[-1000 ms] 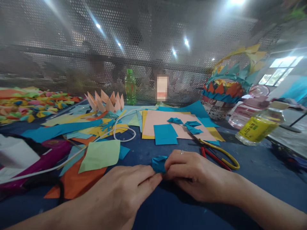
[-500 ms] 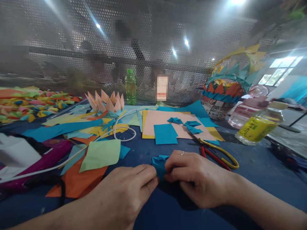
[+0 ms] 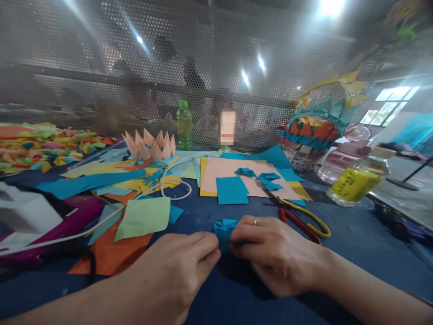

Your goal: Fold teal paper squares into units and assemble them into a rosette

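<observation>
Between my two hands is a small folded piece of blue paper (image 3: 224, 231), just above the dark blue table. My left hand (image 3: 184, 266) pinches its left edge, the fingers closed together. On the other side my right hand (image 3: 270, 253), with a ring on one finger, grips the right edge with thumb and fingertips; part of the paper is hidden behind them. Beyond the hands lies a stack of blue paper squares (image 3: 232, 190) on a pale pink sheet (image 3: 213, 167). Folded blue paper pieces (image 3: 269, 180) rest to its right, near the tip of the scissors (image 3: 304, 221).
At left are a purple glue gun (image 3: 74, 212), its white cord (image 3: 176, 197), and orange (image 3: 115, 257) and green paper (image 3: 144, 217). A pink paper crown shape (image 3: 152, 149) and green bottle (image 3: 184, 126) stand behind. At right are a paper basket (image 3: 307, 140) and a yellow-labelled bottle (image 3: 355, 180).
Both hands stay on the blue paper. My right fingers have shifted slightly along its right side, and the view has turned a little to the right.
</observation>
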{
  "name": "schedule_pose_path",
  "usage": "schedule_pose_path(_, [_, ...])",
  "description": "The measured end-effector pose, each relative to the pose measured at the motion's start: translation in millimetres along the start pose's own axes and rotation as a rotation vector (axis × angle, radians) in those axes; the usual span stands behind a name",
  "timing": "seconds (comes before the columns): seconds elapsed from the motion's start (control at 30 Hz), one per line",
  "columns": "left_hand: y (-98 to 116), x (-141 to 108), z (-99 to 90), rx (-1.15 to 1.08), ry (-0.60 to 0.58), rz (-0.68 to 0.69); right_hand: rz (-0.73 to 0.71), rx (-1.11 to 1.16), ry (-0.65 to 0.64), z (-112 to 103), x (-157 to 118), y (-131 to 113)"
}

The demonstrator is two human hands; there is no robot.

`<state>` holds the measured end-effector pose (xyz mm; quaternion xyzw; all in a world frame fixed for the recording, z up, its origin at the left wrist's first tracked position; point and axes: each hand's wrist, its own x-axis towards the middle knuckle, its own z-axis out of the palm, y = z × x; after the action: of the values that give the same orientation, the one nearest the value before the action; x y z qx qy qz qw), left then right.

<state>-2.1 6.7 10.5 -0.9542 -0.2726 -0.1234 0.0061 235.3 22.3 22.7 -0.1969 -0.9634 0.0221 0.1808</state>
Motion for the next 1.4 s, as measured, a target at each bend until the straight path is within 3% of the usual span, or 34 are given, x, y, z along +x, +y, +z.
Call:
schedule_pose_path(0.3, [2.8, 0.1, -8.1, 0.075, 0.086, 0.039, 0.038, 0.012, 0.133, 0.3, -1.7, 15.2])
schedule_pose_path(0.6, [-2.5, -2.7, -11.3, -0.040, -0.046, -0.001, 0.224, 0.080, -0.040, -2.7, 0.0, 14.7])
schedule_pose_path(0.83, [-4.3, -2.5, -10.0, -0.019, 0.093, 0.031, 0.273, 0.133, -0.021, -6.1, -0.6, 15.2])
schedule_pose_path(1.1, [-6.6, 0.2, -11.0, -0.034, 0.021, 0.025, 0.405, 0.332, 0.009, 1.8, 3.1, 2.4])
schedule_pose_path(1.4, [-5.5, -2.0, -8.6, -0.066, 0.022, 0.026, 0.348, 0.340, 0.013, 0.3, 1.8, 6.0])
